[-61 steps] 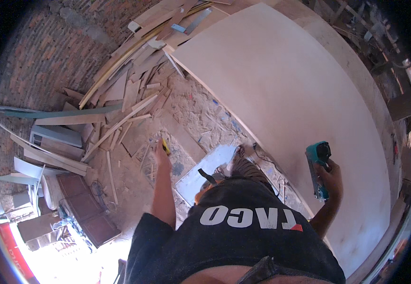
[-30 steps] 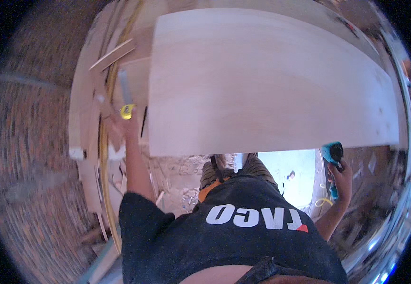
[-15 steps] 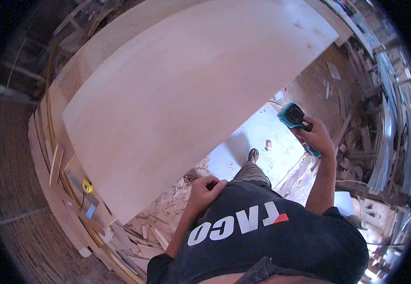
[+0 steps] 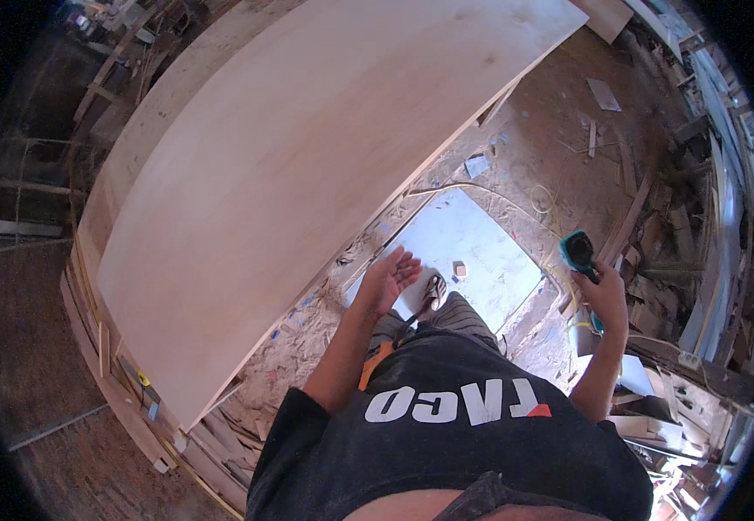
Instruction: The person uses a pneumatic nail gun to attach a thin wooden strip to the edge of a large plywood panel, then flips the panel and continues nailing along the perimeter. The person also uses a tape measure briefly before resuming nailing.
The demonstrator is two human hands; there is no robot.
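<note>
Two bare hands are in my feed, well apart from each other. On my right, the right hand (image 4: 604, 293) is wrapped around a teal-and-black power tool (image 4: 578, 252), holding it off to the side of the body, clear of the big panel. The tool's dark round end faces up toward my camera, and part of its teal body shows below the fingers; the rest is hidden by the hand, so I can't tell how the fingers sit on the grip. The left hand (image 4: 391, 282) has nothing in it: I see its fingers loosely extended, near the closer edge of the pale wooden panel (image 4: 333, 139), and it looks apart from that edge.

The panel slants across the upper left of my view, with a browner board (image 4: 166, 117) showing past its far side. Down on the floor I have a whitish sheet (image 4: 490, 230), a sandaled foot (image 4: 433, 293) on it and a small wood block (image 4: 458, 270) just beside the foot. A thin yellowish hose (image 4: 543, 200) loops on the ground beyond the sheet. Past the panel's left end I make out a yellow tape measure (image 4: 143, 379), small in my view.
</note>
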